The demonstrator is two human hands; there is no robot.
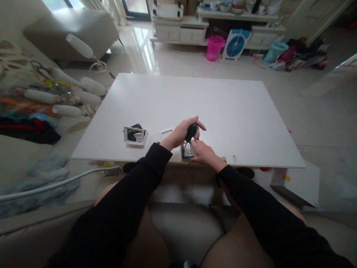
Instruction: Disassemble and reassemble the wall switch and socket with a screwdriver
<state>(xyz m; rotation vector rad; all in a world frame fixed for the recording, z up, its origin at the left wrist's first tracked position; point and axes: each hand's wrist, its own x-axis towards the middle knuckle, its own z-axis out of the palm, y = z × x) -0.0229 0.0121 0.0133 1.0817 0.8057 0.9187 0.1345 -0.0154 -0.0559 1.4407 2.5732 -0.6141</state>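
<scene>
- While the L hand (182, 128) is gripping the screwdriver (191, 133) by its dark handle, some fingers are sticking out past it, so the hold is looking palm-led, not fully clenched.
- R hand (205, 152) is holding the socket (189, 150) by its right side, prob. bracing it.
- Tip is showing too small to read; can't tell if it's seating in a screw.
- For clean turning, IMO: keep shaft in line w/ the screw, press while twisting, keep R fingertips off the slip path.
- Socket is sitting right by the near edge of the table (223, 100); working a bit further in would be safer, bc a slip toward the lap is risking a drop.
- White frame (166, 130) is lying just beside the L wrist, so wide wrist swings are needing care.
- Further L, the white box (134, 143) is holding black & white bits, well apart.
- On R, a brass-coloured piece (224, 159) is lying by the R wrist, a clear bit (234, 159) just beyond; sleeve could sweep both.
- Most room for moving is lying ahead, twd the far edge.
</scene>
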